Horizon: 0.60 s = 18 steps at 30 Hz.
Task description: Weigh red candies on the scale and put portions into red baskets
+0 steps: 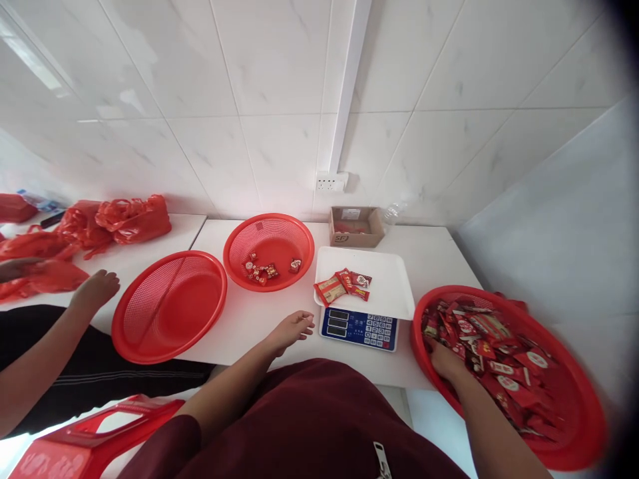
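Head view — left hand [291, 331] hangs open, right hand [445, 361] touches packets [509, 383].

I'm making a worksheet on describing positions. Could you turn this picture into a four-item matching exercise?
1. Scale
2. Right hand
3. Cardboard box
4. Left hand

A. Beyond the white tray, near the wall
B. Inside the red basket of wrapped packets
C. To the left of the blue keypad panel, holding nothing visible
D. Beneath the white tray

Pairs: 1-D; 2-B; 3-A; 4-C.
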{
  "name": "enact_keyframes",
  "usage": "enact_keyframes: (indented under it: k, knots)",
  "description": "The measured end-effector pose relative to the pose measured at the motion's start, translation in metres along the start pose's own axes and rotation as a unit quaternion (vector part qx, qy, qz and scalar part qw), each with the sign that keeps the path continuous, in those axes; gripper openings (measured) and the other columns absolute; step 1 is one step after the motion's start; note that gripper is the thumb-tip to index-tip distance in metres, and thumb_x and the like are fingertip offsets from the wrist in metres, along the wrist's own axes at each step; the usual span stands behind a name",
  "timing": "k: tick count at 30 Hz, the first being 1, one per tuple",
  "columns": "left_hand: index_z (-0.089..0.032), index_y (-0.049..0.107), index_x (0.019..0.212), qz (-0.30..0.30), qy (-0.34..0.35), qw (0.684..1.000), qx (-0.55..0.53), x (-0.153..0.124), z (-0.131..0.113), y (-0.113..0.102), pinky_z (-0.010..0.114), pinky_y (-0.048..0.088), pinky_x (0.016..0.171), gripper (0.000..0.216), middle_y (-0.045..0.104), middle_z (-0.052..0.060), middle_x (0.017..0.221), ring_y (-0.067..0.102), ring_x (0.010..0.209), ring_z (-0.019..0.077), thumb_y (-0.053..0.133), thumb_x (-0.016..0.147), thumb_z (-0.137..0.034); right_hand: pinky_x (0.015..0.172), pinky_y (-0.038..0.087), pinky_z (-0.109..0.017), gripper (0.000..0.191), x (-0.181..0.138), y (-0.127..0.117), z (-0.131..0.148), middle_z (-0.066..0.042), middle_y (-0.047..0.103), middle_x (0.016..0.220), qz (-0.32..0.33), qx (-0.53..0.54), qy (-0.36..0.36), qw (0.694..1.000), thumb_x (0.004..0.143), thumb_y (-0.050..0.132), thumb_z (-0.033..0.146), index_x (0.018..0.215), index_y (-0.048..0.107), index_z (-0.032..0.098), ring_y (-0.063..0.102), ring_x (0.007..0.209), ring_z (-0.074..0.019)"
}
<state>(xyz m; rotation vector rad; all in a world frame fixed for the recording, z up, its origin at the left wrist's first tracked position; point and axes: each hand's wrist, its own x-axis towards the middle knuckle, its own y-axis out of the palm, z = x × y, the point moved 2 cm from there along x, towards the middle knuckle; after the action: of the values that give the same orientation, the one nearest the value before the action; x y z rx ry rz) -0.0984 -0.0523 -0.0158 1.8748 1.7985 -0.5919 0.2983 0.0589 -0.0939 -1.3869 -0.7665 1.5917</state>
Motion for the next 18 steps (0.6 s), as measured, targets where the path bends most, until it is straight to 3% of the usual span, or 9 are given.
enact_keyframes:
  k: [7,13,18]
  knots:
    - [-0.016,0.056,0.113,-0.015,-0.004,1.000,0.002,-0.003,0.002,-0.003,0.035,0.044,0.087,0.058,0.061,0.014,0.116,0.060,0.101,0.0220,0.059,0.077,-0.062,0.076,0.050,-0.038,0.044,0.000,-0.018,0.000,-0.014,0.075,0.091,-0.105,-0.013,0.032,0.994,0.074,0.045,0.022,0.110,0.071,0.021,0.070,0.080,-0.0275]
    - [-0.016,0.055,0.114,-0.008,-0.005,1.000,0.008,-0.003,0.003,-0.002,0.035,0.045,0.087,0.055,0.061,0.013,0.116,0.060,0.100,0.0217,0.059,0.079,-0.059,0.073,0.050,-0.038,0.036,-0.008,-0.010,-0.004,-0.010,0.075,0.078,-0.034,0.022,-0.060,0.997,0.067,0.051,0.023,0.093,0.075,0.025,0.069,0.073,-0.0268]
    - [-0.016,0.055,0.114,-0.004,-0.006,1.000,0.011,-0.001,0.005,-0.003,0.034,0.045,0.087,0.053,0.062,0.013,0.115,0.060,0.099,0.0209,0.059,0.079,-0.056,0.068,0.050,-0.035,0.036,-0.012,-0.006,-0.013,-0.009,0.072,0.067,0.006,0.038,-0.015,0.999,0.061,0.051,0.013,0.087,0.075,0.020,0.068,0.062,-0.0244]
